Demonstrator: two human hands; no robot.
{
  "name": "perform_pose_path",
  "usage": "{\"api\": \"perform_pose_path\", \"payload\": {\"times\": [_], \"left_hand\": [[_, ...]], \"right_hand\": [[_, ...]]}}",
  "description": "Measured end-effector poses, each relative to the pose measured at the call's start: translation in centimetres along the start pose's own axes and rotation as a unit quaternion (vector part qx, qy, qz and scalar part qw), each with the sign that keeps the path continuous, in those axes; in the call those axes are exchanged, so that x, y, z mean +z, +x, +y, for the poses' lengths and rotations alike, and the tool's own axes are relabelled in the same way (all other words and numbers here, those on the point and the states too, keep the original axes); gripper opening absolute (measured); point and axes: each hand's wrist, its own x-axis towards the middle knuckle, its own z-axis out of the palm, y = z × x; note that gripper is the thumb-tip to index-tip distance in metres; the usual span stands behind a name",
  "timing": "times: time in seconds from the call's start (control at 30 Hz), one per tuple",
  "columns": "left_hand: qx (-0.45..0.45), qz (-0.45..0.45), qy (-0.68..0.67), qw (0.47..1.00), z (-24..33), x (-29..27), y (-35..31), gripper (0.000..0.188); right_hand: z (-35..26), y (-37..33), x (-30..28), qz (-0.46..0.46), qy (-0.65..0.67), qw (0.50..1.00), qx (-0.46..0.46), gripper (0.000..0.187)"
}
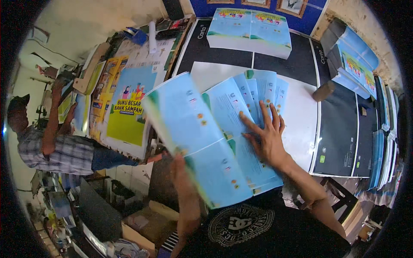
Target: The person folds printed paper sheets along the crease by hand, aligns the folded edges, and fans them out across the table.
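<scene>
My left hand [180, 174] grips a long blue stack [202, 133], fingers too blurred to make out; my right hand [270, 139] lies spread, partly covering fanned blue sheets [226, 101] over the table's [299, 129] hidden near edge.

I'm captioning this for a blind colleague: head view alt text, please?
The wearer's spread right hand rests on fanned light-blue printed sheets, while their blurred left hand is at the edge of another blue sheet or bundle. Beyond lies a blue-topped paper stack; another person is at left.
</scene>
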Motion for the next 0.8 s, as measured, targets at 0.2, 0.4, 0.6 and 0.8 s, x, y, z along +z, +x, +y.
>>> {"api": "perform_pose_path", "payload": {"times": [0.2, 0.4, 0.6, 0.8], "left_hand": [[-0.113, -0.091, -0.060, 0.988, -6.4, 2.4, 2.1, 0.042], [-0.170, -0.105, -0.096, 0.975, -7.1, 2.3, 2.2, 0.046], [-0.077, -0.080, 0.001, 0.994, -7.2, -2.0, 3.1, 0.045], [0.072, -0.047, 0.117, 0.989, -1.7, -1.5, 0.9, 0.049]], "right_hand": [[1.0, 0.9, -0.7, -0.038, 0.326, 0.942, 0.074, 0.056], [0.9, 0.5, -1.3, -0.069, 0.341, 0.935, 0.067, 0.055], [2.2, 0.6, -0.8, -0.066, 0.369, 0.925, 0.056, 0.051], [1.4, -0.5, 0.6, -0.038, 0.037, 0.996, 0.066, 0.086]]}}
